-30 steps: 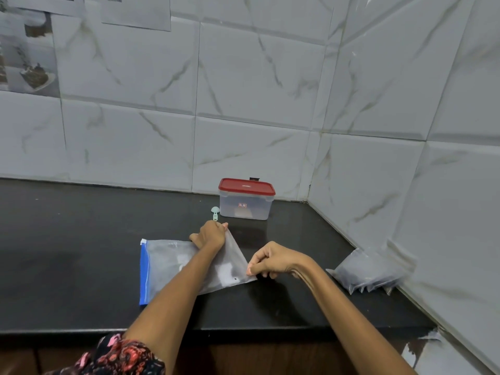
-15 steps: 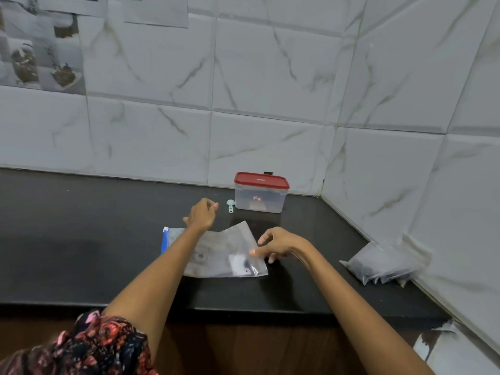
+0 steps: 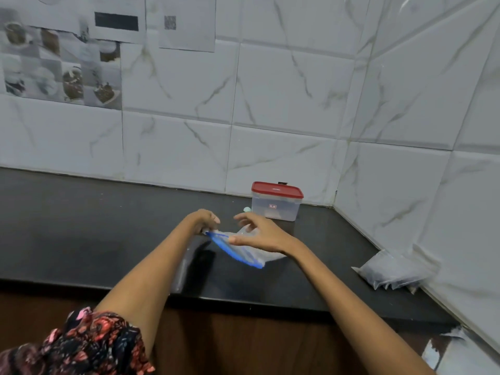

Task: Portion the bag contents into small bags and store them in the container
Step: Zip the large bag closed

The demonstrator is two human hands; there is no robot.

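Note:
A clear zip bag with a blue seal strip (image 3: 238, 251) is lifted off the black counter (image 3: 94, 239), its blue edge tilted down to the right. My left hand (image 3: 204, 220) pinches the bag's upper left corner. My right hand (image 3: 259, 235) is against the bag's right side with fingers spread and fairly straight. A clear container with a red lid (image 3: 276, 201) stands shut at the back, near the wall corner. A heap of small clear bags holding dark contents (image 3: 392, 272) lies at the right wall.
A small pale green scoop (image 3: 246, 209) lies just left of the container. Tiled walls close the counter at the back and right. Papers are stuck on the wall at upper left. The counter's front edge runs below my forearms.
The bag lay flat on the counter; now my left hand has lifted and turned it so the blue seal faces me. My right hand moved up to its side. The view shifted left.

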